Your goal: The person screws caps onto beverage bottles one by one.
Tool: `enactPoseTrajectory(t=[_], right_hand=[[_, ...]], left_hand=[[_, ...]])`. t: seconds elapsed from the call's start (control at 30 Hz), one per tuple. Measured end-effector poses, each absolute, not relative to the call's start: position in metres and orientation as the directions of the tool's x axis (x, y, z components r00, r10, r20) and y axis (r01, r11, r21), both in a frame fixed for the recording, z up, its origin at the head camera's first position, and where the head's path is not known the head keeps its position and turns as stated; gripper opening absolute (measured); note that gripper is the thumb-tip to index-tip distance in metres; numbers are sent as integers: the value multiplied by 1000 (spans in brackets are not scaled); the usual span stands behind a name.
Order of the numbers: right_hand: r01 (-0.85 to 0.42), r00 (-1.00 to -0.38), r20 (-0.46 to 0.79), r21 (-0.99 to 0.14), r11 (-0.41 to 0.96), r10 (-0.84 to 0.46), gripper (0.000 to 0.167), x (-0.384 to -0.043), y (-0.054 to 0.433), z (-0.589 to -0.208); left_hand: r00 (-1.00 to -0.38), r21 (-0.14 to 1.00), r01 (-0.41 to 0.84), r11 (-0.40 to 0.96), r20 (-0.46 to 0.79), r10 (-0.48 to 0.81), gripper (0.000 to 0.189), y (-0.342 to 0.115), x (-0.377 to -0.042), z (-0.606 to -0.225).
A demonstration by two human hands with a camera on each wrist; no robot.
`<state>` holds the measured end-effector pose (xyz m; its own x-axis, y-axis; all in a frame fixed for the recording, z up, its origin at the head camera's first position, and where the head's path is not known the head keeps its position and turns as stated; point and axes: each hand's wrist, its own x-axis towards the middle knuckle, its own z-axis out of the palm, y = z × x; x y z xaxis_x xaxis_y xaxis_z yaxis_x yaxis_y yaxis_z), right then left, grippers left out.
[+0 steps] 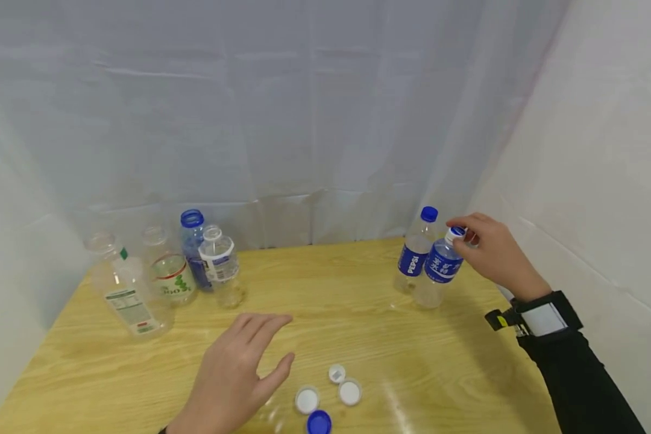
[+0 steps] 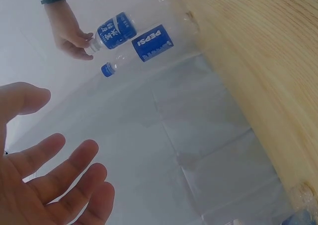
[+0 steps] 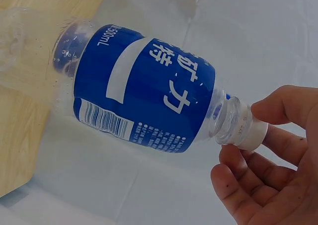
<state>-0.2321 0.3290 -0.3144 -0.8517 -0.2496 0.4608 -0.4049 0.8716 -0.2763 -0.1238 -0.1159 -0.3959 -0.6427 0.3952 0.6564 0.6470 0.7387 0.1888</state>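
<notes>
At the right of the table, my right hand (image 1: 490, 250) pinches the white cap (image 3: 251, 128) on a clear bottle with a blue label (image 3: 149, 88), thumb on one side and fingers on the other. The bottle stands upright on the table. Right beside it stands a Pepsi bottle (image 1: 412, 259) with a blue cap (image 1: 429, 214). My left hand (image 1: 235, 367) hovers over the front of the table, fingers spread and holding nothing. Closest to it lie several loose caps: two larger white ones, a small white one (image 1: 337, 374) and a blue one (image 1: 319, 422).
Several capless bottles stand at the back left: a large clear one (image 1: 132, 295), one with a green-and-white label (image 1: 173, 280), a blue one (image 1: 192, 241) and a small clear one (image 1: 219, 262). Pale sheeting (image 1: 314, 120) hangs behind the wooden table (image 1: 325, 283) and along its sides.
</notes>
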Motion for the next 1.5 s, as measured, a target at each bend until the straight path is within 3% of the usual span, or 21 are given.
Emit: enactPoseTrajectory(t=[0.37,0.6,0.93,1.23,1.5], right_hand=[[-332,-918,332,-349,877,-215,37,-244,339,-330],[-328,-921,319,-331,885,-222,40,-246,345,-332],[-307,-933,288,-334,891,-213,45,-244,343,-331],[-358,-890,393,-284,890,-232,40,-236,334,-330],[-463,-784,545,-196,864,-296,35,-218,308,-323]], left_hand=[[-615,161,665,729,672,412,56,-114,-125,-397],[-657,177,638,749,633,410,55,-115,-124,-398],[-651,183,644,742,640,407,56,-115,-123,-397],[-656,190,640,744,639,401,56,-115,-122,-395],[-663,193,637,746,631,403,56,-115,-122,-396]])
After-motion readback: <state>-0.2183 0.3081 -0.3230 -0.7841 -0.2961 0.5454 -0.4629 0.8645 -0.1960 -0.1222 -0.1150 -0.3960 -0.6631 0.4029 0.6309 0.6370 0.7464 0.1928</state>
